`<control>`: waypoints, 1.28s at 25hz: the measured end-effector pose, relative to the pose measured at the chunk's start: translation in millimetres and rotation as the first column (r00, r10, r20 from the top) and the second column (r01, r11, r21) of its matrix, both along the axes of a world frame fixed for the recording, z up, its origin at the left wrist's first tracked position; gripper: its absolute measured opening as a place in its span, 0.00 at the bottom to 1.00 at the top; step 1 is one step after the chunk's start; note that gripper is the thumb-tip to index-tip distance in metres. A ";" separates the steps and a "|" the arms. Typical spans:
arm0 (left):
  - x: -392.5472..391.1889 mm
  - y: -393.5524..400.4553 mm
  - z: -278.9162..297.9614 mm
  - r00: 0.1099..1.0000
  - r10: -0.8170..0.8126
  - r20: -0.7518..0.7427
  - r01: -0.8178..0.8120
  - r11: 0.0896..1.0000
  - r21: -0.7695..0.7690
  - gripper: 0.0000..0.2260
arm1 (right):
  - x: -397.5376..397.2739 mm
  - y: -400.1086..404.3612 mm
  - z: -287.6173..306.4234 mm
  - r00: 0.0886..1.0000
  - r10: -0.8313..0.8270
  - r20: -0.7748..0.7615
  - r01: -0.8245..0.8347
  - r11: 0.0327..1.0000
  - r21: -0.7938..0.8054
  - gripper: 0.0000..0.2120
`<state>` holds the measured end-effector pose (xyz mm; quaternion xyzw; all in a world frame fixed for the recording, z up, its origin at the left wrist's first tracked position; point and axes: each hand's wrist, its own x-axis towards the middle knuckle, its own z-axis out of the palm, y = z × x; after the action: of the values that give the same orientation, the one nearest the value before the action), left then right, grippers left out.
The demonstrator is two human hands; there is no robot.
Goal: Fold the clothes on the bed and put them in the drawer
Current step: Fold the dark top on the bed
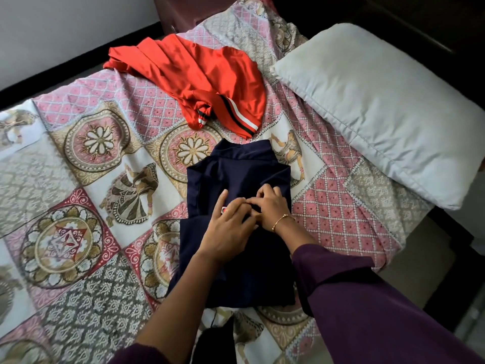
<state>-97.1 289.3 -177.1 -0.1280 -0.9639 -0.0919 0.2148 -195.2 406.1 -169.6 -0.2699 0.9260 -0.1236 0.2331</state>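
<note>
Both hands on a navy garment laid on the bed.

Head view: left hand [228,227] and right hand [270,206] pinch folds of the navy garment [236,264] with curled fingers, mid-bed [78,179]. Behind it lies an unfolded red garment [199,82]; a pale pillow [380,109] rests well right.

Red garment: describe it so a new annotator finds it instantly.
Start from the patterned bedspread that fills the view, with a pale grey pillow at its right edge. Left of the pillow, beyond the navy garment under both hands, lies the red garment. It is the only bright red, crumpled piece, with a black-and-white striped band; no hand touches it.
</note>
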 end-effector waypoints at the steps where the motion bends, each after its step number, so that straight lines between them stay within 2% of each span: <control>1: 4.6 1.8 2.0 0.999 -0.034 -0.031 0.034 0.999 0.003 0.07 | -0.5 -1.8 4.7 0.999 0.015 0.032 -0.015 1.000 -0.014 0.14; 3: 11.0 4.4 9.3 0.993 -0.112 -0.030 0.112 0.993 0.024 0.09 | -2.6 -10.5 8.5 0.951 -0.036 0.307 0.062 0.995 -0.073 0.15; 5: 9.3 5.7 21.2 0.990 -0.140 0.001 0.139 0.990 0.036 0.10 | -2.9 -22.2 13.2 0.802 -0.077 0.593 0.146 0.987 -0.068 0.16; 6: 5.2 5.4 25.9 0.989 -0.150 0.007 0.150 0.988 0.034 0.10 | -3.2 -25.4 15.3 0.703 -0.123 0.701 0.239 0.968 -0.070 0.18; 8: -6.4 2.2 30.3 0.983 -0.183 0.028 0.182 0.983 0.014 0.11 | -3.7 -21.0 18.5 0.477 -0.222 0.850 0.517 0.853 -0.068 0.26; 10: -19.1 2.5 28.7 0.987 -0.138 0.077 0.141 0.989 -0.032 0.10 | -9.7 -2.4 14.3 0.311 -0.257 0.915 0.737 0.673 -0.061 0.36; 11: -26.4 3.8 27.6 0.988 -0.088 0.126 0.094 0.995 -0.038 0.11 | -12.1 9.1 13.7 0.278 -0.264 0.923 0.779 0.624 -0.056 0.36; 13: -38.2 6.4 27.1 0.956 0.084 0.280 -0.070 0.996 -0.058 0.15 | -14.6 26.6 13.8 0.319 -0.307 0.897 0.785 0.615 -0.069 0.28; 16: -42.2 -4.4 18.4 0.790 0.281 0.545 -0.331 0.944 -0.006 0.28 | -20.1 45.2 2.4 0.431 -0.382 0.817 0.792 0.594 -0.140 0.22; 19: -18.1 -25.3 5.3 0.789 0.401 0.465 -0.495 0.863 0.096 0.35 | -15.5 57.0 -7.1 0.420 -0.386 0.821 0.783 0.611 -0.113 0.17; 21: -1.9 -45.5 1.7 0.714 0.399 0.576 -0.613 0.752 0.240 0.39 | -9.9 59.7 -11.6 0.401 -0.413 0.818 0.815 0.569 -0.112 0.14; 22: 5.3 -55.7 0.6 0.696 0.346 0.629 -0.606 0.754 0.255 0.41 | -7.5 59.2 -15.6 0.407 -0.439 0.801 0.830 0.544 -0.124 0.13; 24: 16.8 -72.7 -5.9 0.744 0.289 0.603 -0.473 0.865 0.168 0.43 | -0.5 57.4 -20.1 0.401 -0.501 0.767 0.872 0.467 -0.151 0.11; 25: 19.5 -78.2 -5.7 0.771 0.264 0.579 -0.422 0.893 0.156 0.41 | 1.8 58.2 -27.8 0.384 -0.530 0.756 0.892 0.424 -0.156 0.14; 27: 21.5 -82.1 -3.6 0.758 0.277 0.591 -0.474 0.855 0.208 0.36 | 7.0 64.0 -46.6 0.375 -0.557 0.741 0.899 0.414 -0.144 0.30; 28: 24.2 -82.0 -3.2 0.729 0.326 0.602 -0.557 0.794 0.245 0.35 | 12.5 66.0 -47.3 0.393 -0.575 0.717 0.889 0.436 -0.138 0.38; 29: 27.3 -79.3 0.3 0.667 0.412 0.621 -0.675 0.688 0.268 0.36 | 20.8 64.2 -32.3 0.415 -0.591 0.692 0.878 0.459 -0.136 0.42; 31: 39.6 -74.5 -3.9 0.478 0.513 0.713 -0.863 0.424 0.274 0.35 | 35.1 66.8 -15.3 0.414 -0.648 0.639 0.883 0.456 -0.109 0.41; 32: 48.8 -68.3 -6.0 0.392 0.498 0.774 -0.911 0.329 0.250 0.31 | 43.9 69.6 -11.5 0.408 -0.667 0.623 0.884 0.459 -0.087 0.39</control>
<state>-48.3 221.0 -183.1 0.4519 -0.8229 -0.3425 -0.0369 -151.3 475.7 -181.1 0.2062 0.7950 -0.4743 0.3169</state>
